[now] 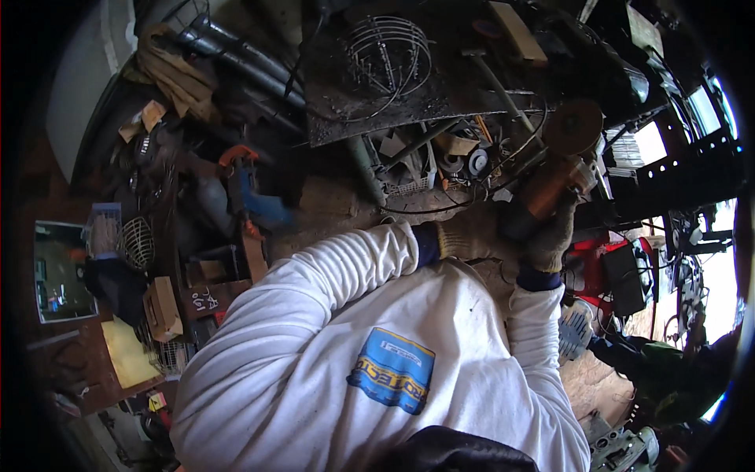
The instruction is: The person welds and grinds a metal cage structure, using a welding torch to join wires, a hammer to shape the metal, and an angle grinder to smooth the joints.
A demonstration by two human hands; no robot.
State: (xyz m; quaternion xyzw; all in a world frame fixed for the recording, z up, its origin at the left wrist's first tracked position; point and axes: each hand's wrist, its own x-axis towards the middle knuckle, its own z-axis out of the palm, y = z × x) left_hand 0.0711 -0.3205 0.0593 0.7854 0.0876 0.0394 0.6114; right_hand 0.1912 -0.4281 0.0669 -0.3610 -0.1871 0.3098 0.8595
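Observation:
Both my hands wear knitted work gloves and grip an orange angle grinder [543, 193] with a round disc [572, 126] at its far end. My left hand [472, 234] wraps the rear of the grinder body. My right hand [550, 236] holds it from below, just right of the left. The grinder points up and right, toward a dark metal workbench plate [346, 102]. My white long sleeves fill the lower middle of the view.
A round wire fan guard [389, 51] lies on the dark plate. A hammer [495, 82], scrap metal parts and cables clutter the bench. A blue and orange tool [252, 193] sits at left, cardboard boxes [161, 307] lower left, a red machine [621, 271] at right.

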